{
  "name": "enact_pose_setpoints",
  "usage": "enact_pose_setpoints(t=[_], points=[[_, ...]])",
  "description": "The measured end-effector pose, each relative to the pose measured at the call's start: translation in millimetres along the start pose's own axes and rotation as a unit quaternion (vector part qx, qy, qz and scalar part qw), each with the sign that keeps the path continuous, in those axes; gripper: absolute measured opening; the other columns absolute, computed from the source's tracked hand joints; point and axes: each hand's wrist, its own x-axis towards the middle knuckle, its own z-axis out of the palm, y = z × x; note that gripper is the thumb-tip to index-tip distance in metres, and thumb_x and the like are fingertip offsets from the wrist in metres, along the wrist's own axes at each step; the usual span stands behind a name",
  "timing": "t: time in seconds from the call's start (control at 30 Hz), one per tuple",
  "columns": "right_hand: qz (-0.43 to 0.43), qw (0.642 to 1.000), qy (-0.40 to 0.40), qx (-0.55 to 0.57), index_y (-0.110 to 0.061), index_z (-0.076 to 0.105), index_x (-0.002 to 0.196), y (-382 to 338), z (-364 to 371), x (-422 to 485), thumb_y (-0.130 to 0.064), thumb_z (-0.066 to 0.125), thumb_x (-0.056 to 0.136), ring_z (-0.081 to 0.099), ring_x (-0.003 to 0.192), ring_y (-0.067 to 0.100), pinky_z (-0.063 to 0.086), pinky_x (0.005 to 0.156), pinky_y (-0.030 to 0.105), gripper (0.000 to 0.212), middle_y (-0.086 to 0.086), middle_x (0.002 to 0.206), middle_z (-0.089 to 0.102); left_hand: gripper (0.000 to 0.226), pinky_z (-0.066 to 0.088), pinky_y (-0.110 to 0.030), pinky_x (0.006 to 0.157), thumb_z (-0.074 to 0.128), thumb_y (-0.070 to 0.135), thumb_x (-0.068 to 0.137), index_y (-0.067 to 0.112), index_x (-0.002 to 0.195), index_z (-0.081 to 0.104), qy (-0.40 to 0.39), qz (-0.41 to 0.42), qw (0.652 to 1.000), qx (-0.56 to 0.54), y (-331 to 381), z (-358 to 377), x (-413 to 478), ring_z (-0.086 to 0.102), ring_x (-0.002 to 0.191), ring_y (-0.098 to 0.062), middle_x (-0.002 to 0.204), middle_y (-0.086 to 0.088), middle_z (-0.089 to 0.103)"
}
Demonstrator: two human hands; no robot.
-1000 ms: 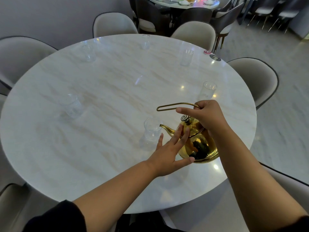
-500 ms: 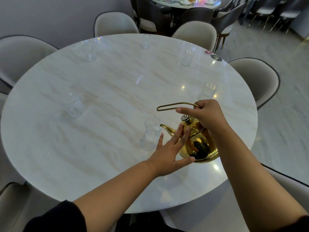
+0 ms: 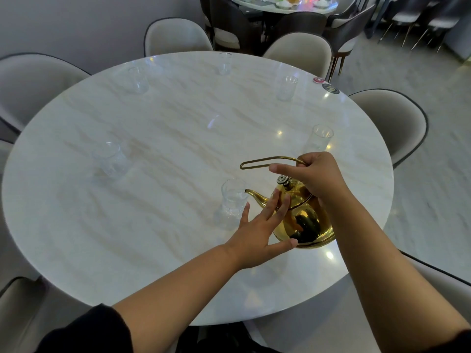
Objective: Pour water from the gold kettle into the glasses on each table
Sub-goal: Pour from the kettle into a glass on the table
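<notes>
Early days on this one, by the look of it. Gripping the gold kettle [image 3: 303,220] by its wire handle [image 3: 267,160] with the right hand [image 3: 316,177], fingers curled round the loop, just right of centre in the frame. Bracing the belly with the left hand [image 3: 257,233], fingers straight and flat on the metal, nothing grasped. Tipped a bit toward the left, spout [image 3: 254,194] right at the rim of the nearest glass [image 3: 233,200], lower middle of the marble table [image 3: 153,225]. Maybe some water in the bottom of that glass, but hard to call with clear glass on pale stone and no stream showing. So: working on glass one, or thereabouts. Left to do here: five more round the edge, namely the glass just above the right hand [image 3: 319,138], the upper right glass [image 3: 286,87], the top centre glass [image 3: 224,63], the upper left glass [image 3: 138,79] and the mid left glass [image 3: 110,159]. All upright, all looking empty from here. Then on to the far table [image 3: 328,8] at the very top of the frame, already laid with dishes. No spills showing on the marble. No telling how much is in the kettle, what with the lid on and the knob [image 3: 283,180] up.
</notes>
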Motion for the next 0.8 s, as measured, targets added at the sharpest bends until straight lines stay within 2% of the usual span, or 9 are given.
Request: enact_pose_setpoints(t=[0.47,0.6,0.8], points=[[-0.001,1.000,0.004,0.017,-0.007,0.047,0.054,0.4,-0.9,-0.4,-0.042,0.083,0.063,0.039,0.044,0.016,0.038,0.048,0.026,0.051,0.005,0.050,0.038,0.078,-0.024,-0.041,0.104,0.030,0.064,0.089,0.047,0.135,-0.031,-0.007,-0.005,1.000,0.005,-0.8,0.2,1.2,0.001,0.145,-0.014,0.149,0.014,-0.034],[0.001,0.999,0.009,0.041,-0.010,0.044,0.051,4.5,-3.8,-1.6,-0.040,0.084,0.062,0.037,0.044,0.014,0.037,0.049,0.027,0.052,0.003,0.048,0.036,0.078,-0.023,-0.043,0.106,0.030,0.064,0.089,0.046,0.135,-0.030,-0.010,-0.004,1.000,0.011,-0.8,-0.2,2.1,0.001,0.145,-0.013,0.149,0.015,-0.035],[0.038,0.990,0.013,0.132,-0.016,0.035,0.048,20.2,-11.9,-5.9,-0.034,0.087,0.060,0.030,0.037,0.011,0.034,0.045,0.025,0.057,-0.010,0.038,0.028,0.077,-0.023,-0.046,0.109,0.032,0.062,0.091,0.043,0.140,-0.024,-0.022,0.002,1.000,0.011,-1.3,1.4,4.3,-0.005,0.145,-0.010,0.150,0.015,-0.033]])
